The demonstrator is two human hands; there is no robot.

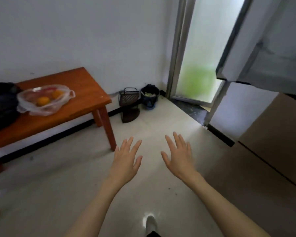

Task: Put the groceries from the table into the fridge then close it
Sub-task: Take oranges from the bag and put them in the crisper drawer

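Both hands hang over the bare floor with nothing in them: the left hand and the right hand have their fingers straight and spread wide, palms down. The groceries sit well apart from them, in a thin clear plastic bag on the wooden table to the left; two oranges show through it, and a dark bag lies touching its far side. The fridge stands to the right with its upper door swung open. The likely trouble is the bag: grabbed by one loose handle it may tip and let the fruit roll off the table edge. The open door also juts into the path at head height.
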